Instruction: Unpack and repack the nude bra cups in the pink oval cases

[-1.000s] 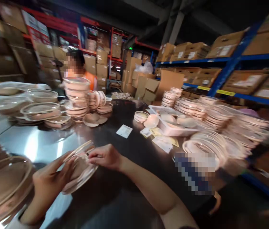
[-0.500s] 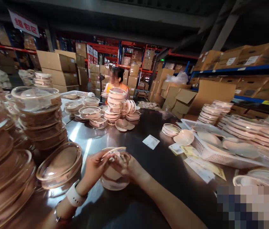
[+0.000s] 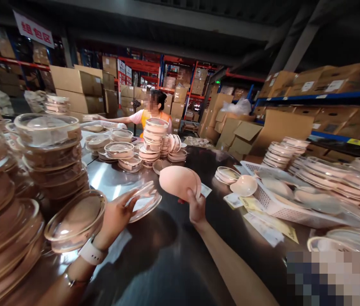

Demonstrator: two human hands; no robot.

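Note:
My right hand (image 3: 197, 207) pinches a skin-coloured adhesive bra cup (image 3: 177, 182) at its lower right edge and holds it above the dark table. To its left, my left hand (image 3: 116, 219) grips a clear round plastic case (image 3: 146, 203) by its side, tilted over the tabletop. Just left of that hand lies a closed case (image 3: 76, 219) with a beige cup inside. A flat white card (image 3: 205, 190) is partly hidden behind the cup I hold. Another loose cup (image 3: 244, 185) rests at the right, beside a small case (image 3: 227, 174).
Tall stacks of filled cases (image 3: 50, 157) crowd the left side. A white basket (image 3: 290, 210) of cups stands at the right, with printed cards (image 3: 264, 227) before it. More cases (image 3: 119, 149) sit at the far edge. Across the table, a person in an orange vest (image 3: 144, 117) reaches sideways.
My hands have moved apart. The bra cup is now in my right hand, raised up and right; the case stays in my left, tilted. The person opposite has stretched out an arm.

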